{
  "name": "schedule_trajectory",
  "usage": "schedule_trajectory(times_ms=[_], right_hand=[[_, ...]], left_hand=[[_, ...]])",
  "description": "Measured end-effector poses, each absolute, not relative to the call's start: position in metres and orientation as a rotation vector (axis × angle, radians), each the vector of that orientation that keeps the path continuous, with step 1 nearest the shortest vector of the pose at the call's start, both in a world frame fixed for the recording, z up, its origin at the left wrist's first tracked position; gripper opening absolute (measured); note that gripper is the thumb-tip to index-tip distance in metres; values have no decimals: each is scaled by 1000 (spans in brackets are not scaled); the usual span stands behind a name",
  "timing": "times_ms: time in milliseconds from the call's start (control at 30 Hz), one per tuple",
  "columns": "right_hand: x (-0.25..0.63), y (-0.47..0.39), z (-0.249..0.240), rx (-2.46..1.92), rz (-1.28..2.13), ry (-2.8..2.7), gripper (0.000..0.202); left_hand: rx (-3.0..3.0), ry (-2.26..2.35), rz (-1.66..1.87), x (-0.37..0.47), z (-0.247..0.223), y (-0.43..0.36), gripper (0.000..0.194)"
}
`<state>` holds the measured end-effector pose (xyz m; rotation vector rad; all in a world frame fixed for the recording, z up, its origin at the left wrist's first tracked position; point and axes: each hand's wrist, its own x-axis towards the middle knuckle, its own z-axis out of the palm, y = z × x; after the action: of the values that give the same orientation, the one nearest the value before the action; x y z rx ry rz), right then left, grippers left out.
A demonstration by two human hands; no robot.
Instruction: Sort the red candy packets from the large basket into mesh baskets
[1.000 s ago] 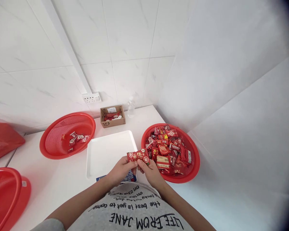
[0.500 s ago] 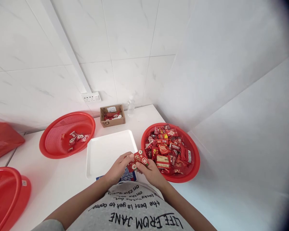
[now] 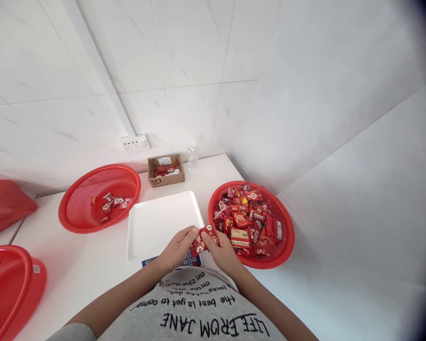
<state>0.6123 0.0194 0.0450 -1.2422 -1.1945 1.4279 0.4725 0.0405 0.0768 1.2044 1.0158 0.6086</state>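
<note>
Between my two hands is a small red packet [image 3: 199,243] with white flowers and pale lettering. My left hand [image 3: 178,247] is closed on its left side, thumb on top. My right hand [image 3: 221,249] grips the right side, its thumb lying across the packet's face. The fingers beneath are mostly hidden. Both hands are over the near right corner of a white weighing scale [image 3: 163,222], whose blue keypad [image 3: 190,260] shows partly below my left hand. Just right of my right hand stands a red basket [image 3: 287,246] full of wrapped sweets [image 3: 241,219].
Left of the scale, another red basket [image 3: 74,189] holds several wrapped sweets. A cardboard box [image 3: 167,179] with red packets and a clear bottle [image 3: 193,157] stand by the wall. At the left are a further red basket [image 3: 7,293] and a red bag [image 3: 7,206].
The packet has turned and tilted slightly in my hands, and my right thumb has slid further up over its face. The baskets, box and scale stay in place.
</note>
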Motion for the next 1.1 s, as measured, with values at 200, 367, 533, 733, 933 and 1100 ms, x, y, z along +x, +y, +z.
schedule_trajectory(times_ms=[200,367,533,733,933,1100], right_hand=[[613,19,48,-1268,1388,-1116,38],[612,16,51,-1281,1435,-1112,44],[611,14,48,-1318,1378,-1093,46],[610,13,49,-1287,1389,-1059,39],[608,10,47,-1267,1399,-1044,37],[607,8,43,-1258,1369,-1062,37]], left_hand=[[1205,978,525,472,74,38,42],[1214,951,545,473,75,38,42],[1154,915,532,473,73,37,43],[1057,932,547,473,66,34,40],[1030,917,590,471,65,32,29],[1051,928,584,471,69,30,24]])
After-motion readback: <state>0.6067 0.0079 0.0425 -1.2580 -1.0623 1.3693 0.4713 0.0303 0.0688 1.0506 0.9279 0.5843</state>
